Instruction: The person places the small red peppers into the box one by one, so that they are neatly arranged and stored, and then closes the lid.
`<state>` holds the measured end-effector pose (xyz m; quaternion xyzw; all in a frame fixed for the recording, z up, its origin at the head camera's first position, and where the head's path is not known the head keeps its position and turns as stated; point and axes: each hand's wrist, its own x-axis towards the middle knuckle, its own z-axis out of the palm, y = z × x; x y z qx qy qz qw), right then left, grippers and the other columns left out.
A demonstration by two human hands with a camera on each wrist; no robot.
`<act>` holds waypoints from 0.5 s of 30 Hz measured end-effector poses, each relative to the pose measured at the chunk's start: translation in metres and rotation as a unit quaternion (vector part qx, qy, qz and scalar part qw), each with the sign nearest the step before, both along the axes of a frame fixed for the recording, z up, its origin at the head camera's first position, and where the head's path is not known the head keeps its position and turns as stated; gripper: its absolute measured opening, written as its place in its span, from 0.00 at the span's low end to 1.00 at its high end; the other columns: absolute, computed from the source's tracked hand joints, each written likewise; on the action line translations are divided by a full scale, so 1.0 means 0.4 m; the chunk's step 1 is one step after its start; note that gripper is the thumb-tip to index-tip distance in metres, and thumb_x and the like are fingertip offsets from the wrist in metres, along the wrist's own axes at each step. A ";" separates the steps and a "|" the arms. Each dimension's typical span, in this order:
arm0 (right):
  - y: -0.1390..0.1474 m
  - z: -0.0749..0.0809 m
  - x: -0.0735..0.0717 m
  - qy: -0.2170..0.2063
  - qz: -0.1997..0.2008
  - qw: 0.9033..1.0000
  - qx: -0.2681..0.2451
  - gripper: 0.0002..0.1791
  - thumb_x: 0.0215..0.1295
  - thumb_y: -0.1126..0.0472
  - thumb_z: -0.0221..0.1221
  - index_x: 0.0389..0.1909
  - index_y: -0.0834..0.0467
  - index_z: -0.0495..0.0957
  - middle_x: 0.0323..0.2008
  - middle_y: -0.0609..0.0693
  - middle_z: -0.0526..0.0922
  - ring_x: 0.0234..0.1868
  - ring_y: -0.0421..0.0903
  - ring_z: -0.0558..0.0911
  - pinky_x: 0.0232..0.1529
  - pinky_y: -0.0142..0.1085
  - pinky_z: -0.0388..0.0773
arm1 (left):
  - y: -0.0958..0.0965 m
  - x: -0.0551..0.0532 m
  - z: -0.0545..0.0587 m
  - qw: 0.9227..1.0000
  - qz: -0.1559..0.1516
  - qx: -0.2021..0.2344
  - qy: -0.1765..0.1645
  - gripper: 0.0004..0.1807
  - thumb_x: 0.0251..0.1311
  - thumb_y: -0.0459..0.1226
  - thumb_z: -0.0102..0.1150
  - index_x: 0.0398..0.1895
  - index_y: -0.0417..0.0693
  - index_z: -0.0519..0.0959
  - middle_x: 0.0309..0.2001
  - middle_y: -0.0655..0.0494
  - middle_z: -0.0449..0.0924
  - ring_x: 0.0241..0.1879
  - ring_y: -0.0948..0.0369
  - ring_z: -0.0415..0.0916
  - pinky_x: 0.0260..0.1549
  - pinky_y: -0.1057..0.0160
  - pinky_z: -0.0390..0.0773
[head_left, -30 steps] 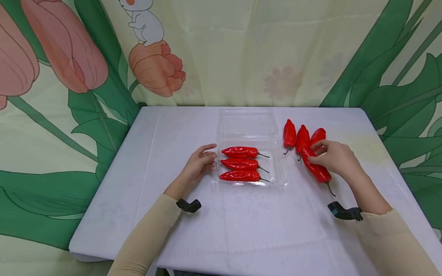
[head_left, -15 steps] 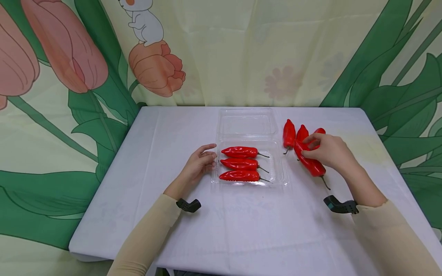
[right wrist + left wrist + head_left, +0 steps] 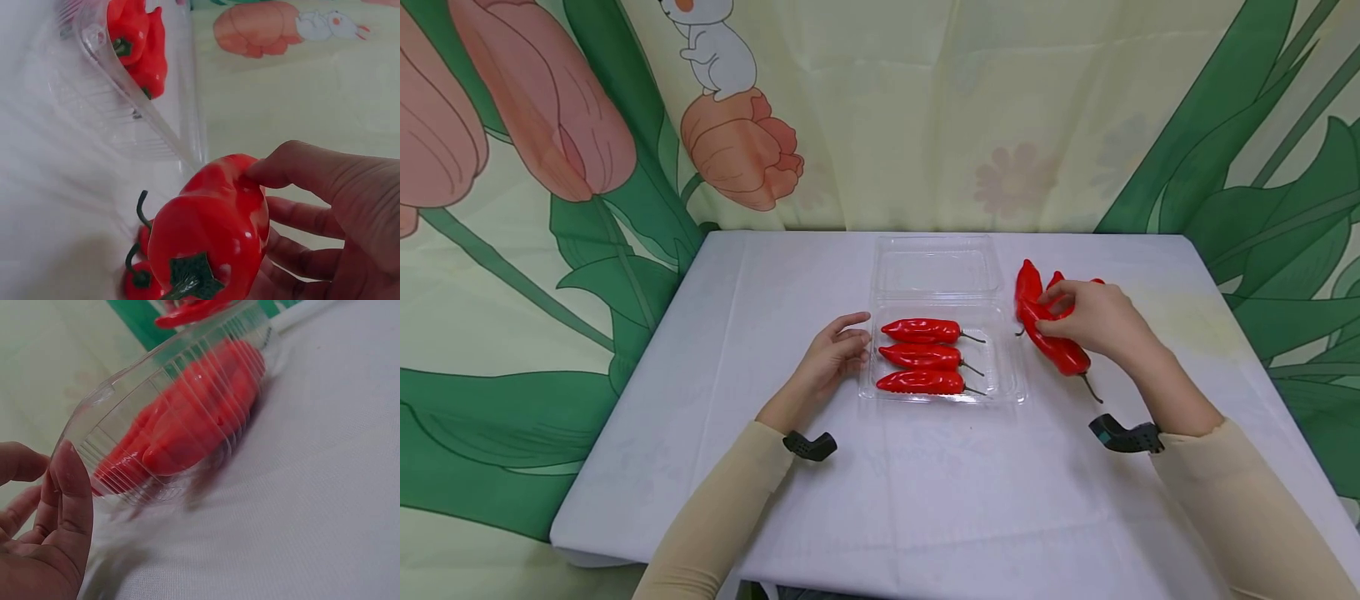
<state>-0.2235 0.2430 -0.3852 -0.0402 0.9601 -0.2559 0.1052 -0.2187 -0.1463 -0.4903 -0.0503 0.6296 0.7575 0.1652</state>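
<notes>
In the head view, my right hand (image 3: 1093, 315) holds a long red pepper (image 3: 1063, 353) between thumb and fingers. Its green stem hangs toward the front of the table, and it covers part of the loose peppers behind it. The right wrist view shows the held pepper (image 3: 206, 231) close up. My left hand (image 3: 829, 358) is at the left rim of a clear plastic clamshell box (image 3: 1003, 392). Its fingertips pinch that rim in the left wrist view. Three red peppers (image 3: 921, 358) lie side by side in the box, stems to the right.
Another red pepper (image 3: 1027, 282) lies right of the box, with more partly hidden behind my right hand. The box's clear lid (image 3: 936, 267) lies folded back toward the rear. A white cloth covers the table (image 3: 880, 500); a printed curtain (image 3: 910, 117) hangs behind.
My right hand has moved left and slightly away from me with the red pepper, nearer the box. The left hand, the box and the peppers in it have stayed still.
</notes>
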 end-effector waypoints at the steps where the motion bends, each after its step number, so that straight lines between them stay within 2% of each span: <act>1: -0.005 0.002 -0.001 0.001 0.003 1.000 -0.001 0.37 0.50 0.56 0.77 0.60 0.65 0.75 0.52 0.69 0.80 0.51 0.69 0.79 0.30 0.45 0.88 | 0.000 0.000 0.000 1.000 0.000 -0.001 0.001 0.27 0.72 0.33 0.58 0.72 0.50 0.69 0.41 0.57 0.82 0.28 0.63 0.78 0.34 0.71 0.84; 6: -0.032 0.015 -0.006 -0.001 0.011 1.000 -0.003 0.36 0.51 0.57 0.76 0.60 0.64 0.76 0.52 0.68 0.80 0.52 0.68 0.79 0.32 0.46 0.88 | -0.001 -0.001 -0.001 1.000 -0.002 -0.005 0.002 0.26 0.72 0.33 0.58 0.72 0.51 0.69 0.42 0.57 0.82 0.29 0.63 0.78 0.34 0.71 0.84; 10: -0.053 0.024 -0.011 -0.002 0.023 1.000 0.000 0.35 0.51 0.56 0.76 0.60 0.63 0.76 0.52 0.67 0.81 0.51 0.67 0.80 0.29 0.45 0.88 | -0.001 -0.002 -0.001 1.000 -0.002 -0.005 0.001 0.26 0.72 0.33 0.58 0.72 0.51 0.69 0.42 0.57 0.81 0.29 0.63 0.78 0.34 0.71 0.84; 15: -0.085 0.028 -0.015 0.011 0.041 0.999 -0.006 0.33 0.51 0.56 0.76 0.58 0.63 0.79 0.51 0.66 0.83 0.49 0.65 0.82 0.30 0.45 0.88 | -0.001 -0.002 -0.001 1.000 -0.002 -0.004 -0.002 0.26 0.72 0.33 0.58 0.72 0.51 0.69 0.42 0.57 0.81 0.28 0.63 0.78 0.34 0.71 0.84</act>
